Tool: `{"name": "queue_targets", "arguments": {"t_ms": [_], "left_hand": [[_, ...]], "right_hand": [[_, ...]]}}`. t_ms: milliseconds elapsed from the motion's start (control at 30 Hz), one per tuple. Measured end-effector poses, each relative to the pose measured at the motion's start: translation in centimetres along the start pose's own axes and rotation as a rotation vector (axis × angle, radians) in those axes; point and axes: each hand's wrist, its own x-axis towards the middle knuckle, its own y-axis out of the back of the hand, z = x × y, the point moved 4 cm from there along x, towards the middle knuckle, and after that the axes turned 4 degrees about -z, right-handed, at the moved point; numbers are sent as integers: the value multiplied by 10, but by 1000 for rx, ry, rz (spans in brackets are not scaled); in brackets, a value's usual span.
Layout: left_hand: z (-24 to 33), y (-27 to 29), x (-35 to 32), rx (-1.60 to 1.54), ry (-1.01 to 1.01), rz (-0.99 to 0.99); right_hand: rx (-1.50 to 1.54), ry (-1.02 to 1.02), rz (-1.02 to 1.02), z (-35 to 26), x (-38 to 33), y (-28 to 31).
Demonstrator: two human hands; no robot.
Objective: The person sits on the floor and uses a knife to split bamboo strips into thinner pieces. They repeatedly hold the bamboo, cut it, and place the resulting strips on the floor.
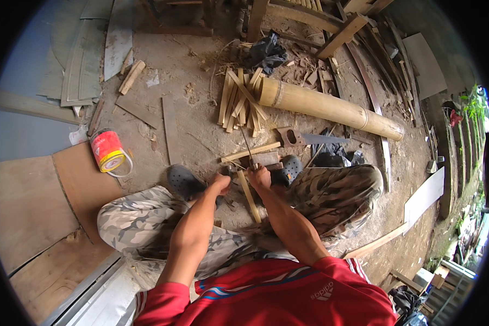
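Note:
My right hand (259, 177) is closed around the near end of a long, thin, dark blade-like tool (248, 145), which points away from me. Close by on its left, my left hand (220, 183) is also closed, at a small dark piece I cannot make out. Both hands are low between my feet. A split bamboo strip (249, 196) lies below them, and another strip (251, 152) lies crosswise just beyond. Beside my right hand rests a short wood block (266, 158). Farther off is a pile of bamboo strips (234, 106).
A thick bamboo pole (326, 110) lies right of the pile, with a handsaw (309, 138) before it. Black plastic bags (267, 51) lie about. A red and yellow bucket (107, 149) stands left. Wooden furniture (304, 19) stands at the back; loose boards (170, 130) lie around.

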Motion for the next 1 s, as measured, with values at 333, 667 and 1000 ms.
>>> {"name": "queue_targets", "arguments": {"t_ms": [333, 667, 1000], "left_hand": [[-23, -108, 9, 508, -93, 122], [62, -46, -26, 465, -550, 509], [110, 18, -23, 450, -380, 160]], "right_hand": [[146, -18, 203, 33, -6, 29], [211, 52, 297, 34, -3, 20], [371, 119, 278, 12, 3, 33]]}}
